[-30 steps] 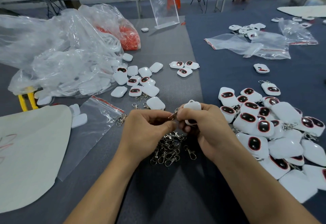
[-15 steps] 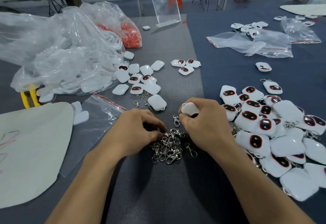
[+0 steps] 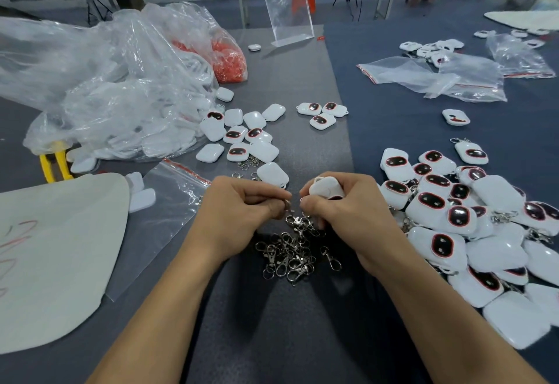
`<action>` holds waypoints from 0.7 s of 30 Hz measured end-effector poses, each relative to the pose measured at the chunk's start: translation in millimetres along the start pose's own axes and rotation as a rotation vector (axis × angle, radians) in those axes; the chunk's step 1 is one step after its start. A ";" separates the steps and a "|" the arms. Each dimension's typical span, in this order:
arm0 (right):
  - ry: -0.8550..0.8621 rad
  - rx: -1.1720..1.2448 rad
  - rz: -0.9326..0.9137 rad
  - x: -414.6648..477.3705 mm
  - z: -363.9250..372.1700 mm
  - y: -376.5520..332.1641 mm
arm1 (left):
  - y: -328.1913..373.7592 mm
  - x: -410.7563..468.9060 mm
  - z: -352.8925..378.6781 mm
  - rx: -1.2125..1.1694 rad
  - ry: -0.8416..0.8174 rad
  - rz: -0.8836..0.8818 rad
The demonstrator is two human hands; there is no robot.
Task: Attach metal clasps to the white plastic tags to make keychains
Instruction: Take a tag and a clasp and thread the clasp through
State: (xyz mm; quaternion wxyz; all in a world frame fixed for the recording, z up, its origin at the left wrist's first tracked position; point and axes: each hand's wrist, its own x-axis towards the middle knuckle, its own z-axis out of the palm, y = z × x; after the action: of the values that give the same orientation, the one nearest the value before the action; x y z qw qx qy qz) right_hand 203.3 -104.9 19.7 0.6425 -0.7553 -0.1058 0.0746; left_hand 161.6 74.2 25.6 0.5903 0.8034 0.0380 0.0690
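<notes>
Low in the centre of the frame lies the heap of metal clasps (image 3: 287,256) on the grey mat (image 3: 272,338); just above it my left hand (image 3: 242,217) pinches 1 clasp (image 3: 287,205) between thumb and forefinger; my right hand (image 3: 351,214), fingertips nearly meeting the left's, is curled round a white tag (image 3: 326,189); at the right edge sprawls a pile of clasped tags (image 3: 453,220); above my hands lie loose tags (image 3: 242,138); at upper left sits a crumpled clear bag (image 3: 106,87); at top centre stands a clear acrylic stand (image 3: 287,8).
</notes>
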 end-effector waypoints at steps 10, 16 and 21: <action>-0.031 0.069 -0.006 -5.0 2.9 -3.9 | 4.5 -0.3 11.5 -0.232 0.115 0.005; 0.073 0.047 -0.022 -2.9 4.6 -1.2 | 5.5 -1.4 14.7 -0.187 0.187 0.043; 0.125 -0.072 -0.116 -2.2 1.3 -0.9 | 6.8 -2.6 16.8 -0.207 0.113 0.024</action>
State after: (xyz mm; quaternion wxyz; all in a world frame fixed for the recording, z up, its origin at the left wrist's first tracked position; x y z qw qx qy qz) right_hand 200.8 -104.1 20.3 0.6235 -0.7737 -0.1116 -0.0139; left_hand 161.4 55.9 27.0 0.6662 0.7332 0.0543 0.1251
